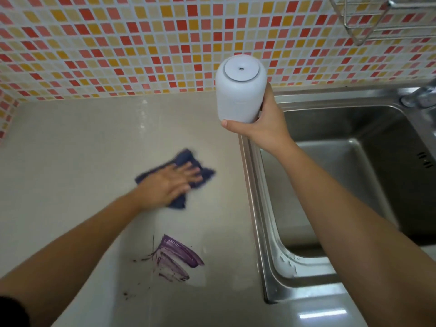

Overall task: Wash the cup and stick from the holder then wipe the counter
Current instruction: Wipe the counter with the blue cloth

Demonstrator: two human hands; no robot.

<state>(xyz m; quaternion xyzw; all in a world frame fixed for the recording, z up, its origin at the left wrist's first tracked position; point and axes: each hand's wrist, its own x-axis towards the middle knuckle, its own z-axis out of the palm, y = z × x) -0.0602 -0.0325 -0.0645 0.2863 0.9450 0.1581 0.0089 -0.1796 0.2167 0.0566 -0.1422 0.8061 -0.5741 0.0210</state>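
Note:
My right hand (264,128) grips a white cup (239,90) near its lower end and holds it upside down above the counter's right edge, its flat base with a small hole facing me. My left hand (168,182) presses flat on a dark blue cloth (186,159) lying on the beige counter (70,149); hand and cloth are blurred. A purple smear (175,257) marks the counter nearer me, with small dark specks beside it. No stick is in view.
A stainless steel sink (354,166) lies to the right, its rim wet at the front corner. A tap base (417,97) sits at the sink's far right. A wire rack (377,17) hangs on the mosaic tile wall at the top right.

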